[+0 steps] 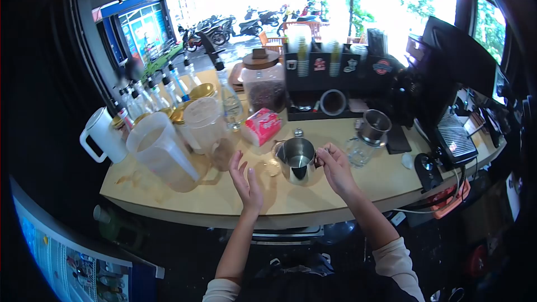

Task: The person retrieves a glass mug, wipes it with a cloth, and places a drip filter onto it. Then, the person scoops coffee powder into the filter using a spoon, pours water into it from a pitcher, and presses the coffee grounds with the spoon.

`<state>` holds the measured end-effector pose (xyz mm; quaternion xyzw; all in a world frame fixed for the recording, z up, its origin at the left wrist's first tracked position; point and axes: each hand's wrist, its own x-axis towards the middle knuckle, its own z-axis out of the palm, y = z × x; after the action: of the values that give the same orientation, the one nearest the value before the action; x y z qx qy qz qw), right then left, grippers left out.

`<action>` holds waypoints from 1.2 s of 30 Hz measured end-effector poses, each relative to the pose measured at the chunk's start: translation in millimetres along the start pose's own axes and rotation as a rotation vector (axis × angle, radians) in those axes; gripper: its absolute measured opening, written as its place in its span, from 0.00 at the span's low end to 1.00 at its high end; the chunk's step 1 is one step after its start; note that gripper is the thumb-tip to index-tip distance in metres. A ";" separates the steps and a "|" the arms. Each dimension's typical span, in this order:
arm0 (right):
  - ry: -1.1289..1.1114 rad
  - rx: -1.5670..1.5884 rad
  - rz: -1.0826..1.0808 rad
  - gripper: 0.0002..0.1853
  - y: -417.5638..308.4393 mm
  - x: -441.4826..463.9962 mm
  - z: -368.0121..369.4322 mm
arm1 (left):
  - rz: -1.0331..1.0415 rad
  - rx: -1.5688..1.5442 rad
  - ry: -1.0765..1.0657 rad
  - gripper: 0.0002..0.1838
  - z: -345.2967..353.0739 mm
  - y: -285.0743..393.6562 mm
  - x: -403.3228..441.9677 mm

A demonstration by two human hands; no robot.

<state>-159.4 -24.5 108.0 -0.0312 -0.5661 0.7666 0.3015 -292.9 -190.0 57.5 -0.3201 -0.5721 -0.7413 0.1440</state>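
Note:
A steel pitcher (298,154) stands at the middle of the wooden counter (268,198), its open top facing me. At its right side, my right hand (335,166) has its fingers closed round the handle. My left hand (246,183) is raised to the left of the pitcher, fingers apart, holding nothing. Between that hand and the pitcher sits a small clear glass item (272,167). Behind the pitcher is a small metal-topped object (298,133). A pink tissue pack (262,126) lies further back.
Plastic jugs (162,151) and a white kettle (104,134) stand at left, with bottles behind. A bean jar (264,86) stands at the back. On the right are a metal dripper (375,126) over glassware and an espresso machine (456,134).

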 end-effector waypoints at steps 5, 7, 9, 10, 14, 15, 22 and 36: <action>0.016 -0.029 -0.024 0.08 -54.5 -30.6 -44.9 | -0.039 -0.221 -0.108 0.25 72.2 28.2 -16.4; 0.019 -0.048 -0.016 0.08 -81.6 -42.0 -62.9 | -0.046 -0.282 -0.141 0.25 102.6 35.9 -20.4; 0.033 -0.056 0.026 0.05 -112.5 -52.9 -78.9 | -0.022 -0.255 -0.231 0.26 130.2 40.1 -22.0; 0.037 -0.050 0.017 0.05 -127.4 -56.8 -86.5 | -0.037 -0.252 -0.270 0.31 143.0 38.4 -21.3; 0.041 -0.107 -0.029 0.08 -161.1 -60.0 -135.8 | -0.018 -0.125 -0.419 0.44 188.0 43.8 -11.5; 0.039 -0.106 -0.031 0.08 -169.5 -59.2 -143.6 | -0.015 -0.123 -0.418 0.44 195.5 44.3 -9.2; 0.114 -0.165 -0.038 0.07 -212.0 -31.1 -174.7 | -0.106 -0.232 -0.659 0.53 227.2 30.0 17.0; 0.210 -0.556 -0.245 0.11 -199.3 41.0 -180.2 | -0.264 -0.042 -0.778 0.45 229.4 37.6 20.4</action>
<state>-37.7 184.3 232.4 -0.1229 -0.7191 0.5332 0.4284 -215.4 17.4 131.2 -0.5032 -0.6047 -0.5888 -0.1858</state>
